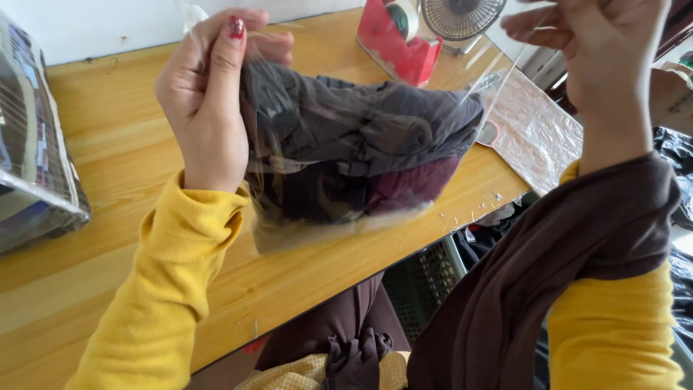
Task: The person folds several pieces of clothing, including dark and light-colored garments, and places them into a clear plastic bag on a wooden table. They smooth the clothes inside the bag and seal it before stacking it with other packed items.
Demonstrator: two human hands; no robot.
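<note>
Your left hand (206,108) pinches the clear plastic bag (346,155) of dark folded clothes by its edge, the bag hanging just right of those fingers, while your right hand (603,50) pinches its far corner.

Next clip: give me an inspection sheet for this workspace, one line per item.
Surface: wooden table, small scraps near its right edge.
Job's things: clear plastic bag of folded dark clothing, held up above the table; brown garment draped over the right forearm.
Clutter: red tape dispenser, small fan, crinkled plastic sheet, wrapped bundle at left.
Hands: left hand grips the bag's left end; right hand pinches its plastic flap.
Cables: nothing seen.
Surroundings: white wall behind; dark crate below the table.
</note>
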